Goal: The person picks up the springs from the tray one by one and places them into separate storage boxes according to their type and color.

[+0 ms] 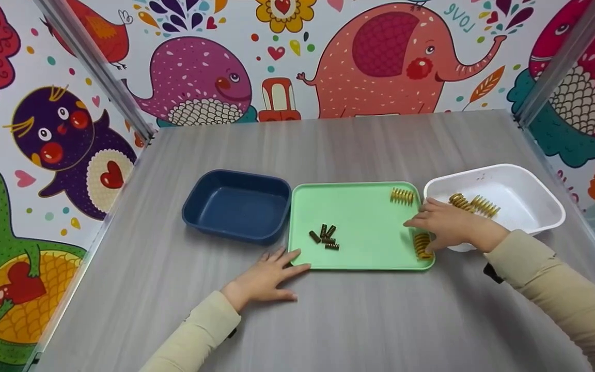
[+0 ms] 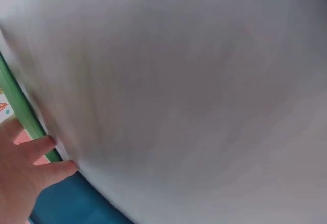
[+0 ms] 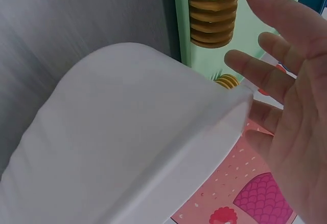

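My left hand [image 1: 265, 278] lies with fingers spread at the front left corner of the green tray [image 1: 359, 261], fingertips right at its edge. Above the tray's right end is my right hand [image 1: 450, 225], its fingers extended and apart. A thick gold spring [image 1: 422, 246] lies in the tray's front right corner. In the right wrist view, my thumb is beside that gold spring [image 3: 213, 14], and nothing sits between thumb and fingers. Another gold spring [image 1: 402, 196] lies in the back right corner. Several small dark springs [image 1: 328, 241] are grouped on the tray's left half.
A white bin [image 1: 527, 206] stands right of the tray, with gold springs [image 1: 483, 206] inside, partly behind my right hand. To the left, an empty-looking dark blue bin [image 1: 246, 206] stands against the tray. Patterned panels [image 1: 287, 57] enclose the grey table [image 1: 328, 150].
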The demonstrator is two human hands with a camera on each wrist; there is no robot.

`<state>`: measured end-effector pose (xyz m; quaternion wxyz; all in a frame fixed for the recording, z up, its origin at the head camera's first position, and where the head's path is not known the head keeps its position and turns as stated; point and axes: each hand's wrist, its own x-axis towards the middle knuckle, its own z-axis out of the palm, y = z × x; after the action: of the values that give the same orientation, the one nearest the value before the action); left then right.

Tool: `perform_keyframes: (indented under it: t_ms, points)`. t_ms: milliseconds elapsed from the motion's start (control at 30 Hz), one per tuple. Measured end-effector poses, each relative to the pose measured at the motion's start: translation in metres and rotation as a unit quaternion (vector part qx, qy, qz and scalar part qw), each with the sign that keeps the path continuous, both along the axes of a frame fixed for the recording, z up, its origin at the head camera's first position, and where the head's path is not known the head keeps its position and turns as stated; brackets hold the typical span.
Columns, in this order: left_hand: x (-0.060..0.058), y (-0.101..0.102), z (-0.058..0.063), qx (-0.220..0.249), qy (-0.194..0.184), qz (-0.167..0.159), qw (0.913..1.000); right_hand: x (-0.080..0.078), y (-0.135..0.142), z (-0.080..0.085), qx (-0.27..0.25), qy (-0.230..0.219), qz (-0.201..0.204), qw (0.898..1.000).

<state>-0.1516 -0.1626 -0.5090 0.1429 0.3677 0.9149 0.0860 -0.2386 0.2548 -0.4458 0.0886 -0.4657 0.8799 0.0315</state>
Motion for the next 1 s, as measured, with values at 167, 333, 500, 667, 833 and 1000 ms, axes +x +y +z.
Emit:
perform_keyframes:
  t_ms: [167,333,500,667,833,1000]
  points:
    - [0.0,0.001,0.0,-0.007,-0.006,0.004,0.9999,0.006,0.003,-0.005,-0.075,0.008,-0.012,0.997]
    - [0.0,0.001,0.0,-0.008,-0.008,0.006,0.9999,0.021,0.002,-0.012,-0.178,0.03,-0.034,0.983]
    - [0.0,0.001,-0.001,-0.004,-0.006,0.004,1.0,0.042,-0.006,-0.023,-0.265,0.037,-0.067,0.961]
    - [-0.001,0.0,-0.003,0.001,0.002,0.0,1.0,0.065,-0.013,-0.037,-0.35,-0.007,-0.118,0.929]
    - [-0.001,-0.001,-0.004,0.006,0.018,-0.009,0.9998,0.081,-0.014,-0.05,-0.394,-0.046,-0.154,0.905]
    - [-0.001,-0.001,-0.002,0.006,0.014,-0.009,0.9998,0.092,-0.011,-0.059,-0.389,-0.053,-0.18,0.902]
